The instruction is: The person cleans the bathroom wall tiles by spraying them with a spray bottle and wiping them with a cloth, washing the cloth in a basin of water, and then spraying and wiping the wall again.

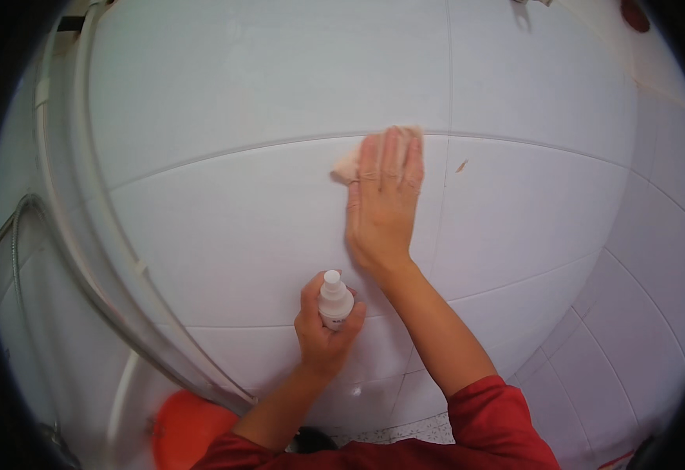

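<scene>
My right hand (pixel 384 200) lies flat against the white tiled wall (pixel 248 229), fingers pointing up. Under its fingers a pale peach cloth (pixel 348 166) is pressed to the tiles, across a horizontal grout line. Most of the cloth is hidden by the hand. Lower and to the left, my left hand (pixel 326 335) grips a white spray bottle (pixel 336 302) upright, with the nozzle cap uppermost. The bottle bears some writing. A small brown mark (pixel 461 166) shows on the tile just right of the cloth.
Pale pipes (pixel 92 147) run down the wall's left side, beside a flexible metal hose (pixel 16 252). An orange-red basin (pixel 192 432) stands at the lower left. Patterned floor (pixel 401 432) shows below me. Another tiled wall (pixel 630 305) meets this one at the right.
</scene>
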Tool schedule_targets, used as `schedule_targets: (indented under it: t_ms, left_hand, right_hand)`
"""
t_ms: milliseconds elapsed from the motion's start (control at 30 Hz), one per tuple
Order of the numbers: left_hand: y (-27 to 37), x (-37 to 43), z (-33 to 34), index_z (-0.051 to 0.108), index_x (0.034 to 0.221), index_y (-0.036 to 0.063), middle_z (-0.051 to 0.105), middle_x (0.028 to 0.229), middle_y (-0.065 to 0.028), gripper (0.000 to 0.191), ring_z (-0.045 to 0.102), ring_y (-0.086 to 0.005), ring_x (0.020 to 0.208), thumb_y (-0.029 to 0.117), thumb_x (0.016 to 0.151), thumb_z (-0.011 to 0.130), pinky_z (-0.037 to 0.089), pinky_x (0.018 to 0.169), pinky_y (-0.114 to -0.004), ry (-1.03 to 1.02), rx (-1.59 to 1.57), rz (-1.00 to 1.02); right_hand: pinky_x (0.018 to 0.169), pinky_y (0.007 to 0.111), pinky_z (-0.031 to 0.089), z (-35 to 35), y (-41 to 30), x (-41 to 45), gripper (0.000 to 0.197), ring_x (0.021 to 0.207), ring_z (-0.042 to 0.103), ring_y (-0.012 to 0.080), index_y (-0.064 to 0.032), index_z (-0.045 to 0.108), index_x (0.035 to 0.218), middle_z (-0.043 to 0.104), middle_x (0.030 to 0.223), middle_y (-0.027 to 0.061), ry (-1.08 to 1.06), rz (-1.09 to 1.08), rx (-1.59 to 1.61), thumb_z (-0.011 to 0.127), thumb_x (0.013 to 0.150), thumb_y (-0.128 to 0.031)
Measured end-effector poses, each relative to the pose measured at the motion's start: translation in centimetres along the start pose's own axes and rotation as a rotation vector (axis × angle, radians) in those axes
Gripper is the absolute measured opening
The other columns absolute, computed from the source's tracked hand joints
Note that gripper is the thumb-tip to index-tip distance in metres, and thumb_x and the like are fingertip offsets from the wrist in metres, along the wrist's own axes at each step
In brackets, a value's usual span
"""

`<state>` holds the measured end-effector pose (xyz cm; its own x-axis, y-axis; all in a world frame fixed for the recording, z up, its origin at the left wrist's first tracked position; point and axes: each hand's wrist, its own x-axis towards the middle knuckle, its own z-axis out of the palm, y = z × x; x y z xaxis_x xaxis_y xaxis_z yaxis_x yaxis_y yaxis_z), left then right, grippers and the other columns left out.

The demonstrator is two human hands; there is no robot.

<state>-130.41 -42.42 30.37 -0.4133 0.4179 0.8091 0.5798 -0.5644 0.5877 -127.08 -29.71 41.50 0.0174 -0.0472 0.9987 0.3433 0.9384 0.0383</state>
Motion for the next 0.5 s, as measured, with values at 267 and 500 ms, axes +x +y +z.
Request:
schedule_targets:
  t_ms: [267, 500]
  left_hand:
    - [-1.0, 0.0, 0.0, 0.037, 0.126, 0.0057, 0.055, 0.081, -0.0026, 0.047, 0.053, -0.0072, 0.069, 0.005, 0.086, 0.061, 0.045, 0.062, -0.023, -0.026, -0.051, -0.043]
    - [-1.8, 0.1, -0.1, 0.043, 0.123, 0.0035, 0.059, 0.088, -0.0063, 0.051, 0.057, -0.014, 0.078, 0.015, 0.082, 0.072, 0.049, 0.073, -0.031, -0.042, -0.173, -0.132]
  right_hand:
    - [0.103, 0.049, 0.036, 0.3, -1.8, -3.0, 0.053, 0.131, 0.039, 0.0377, -0.0042, 0.049, 0.134, 0.041, 0.144, 0.0146, -0.119, -0.2, -0.056, 0.057, 0.082, -0.007]
    - [0.104, 0.05, 0.035, -0.2, -1.0, -4.3, 0.058, 0.132, 0.037, 0.0367, -0.0048, 0.046, 0.138, 0.038, 0.147, 0.0144, -0.112, -0.037, -0.193, 0.062, 0.082, -0.011]
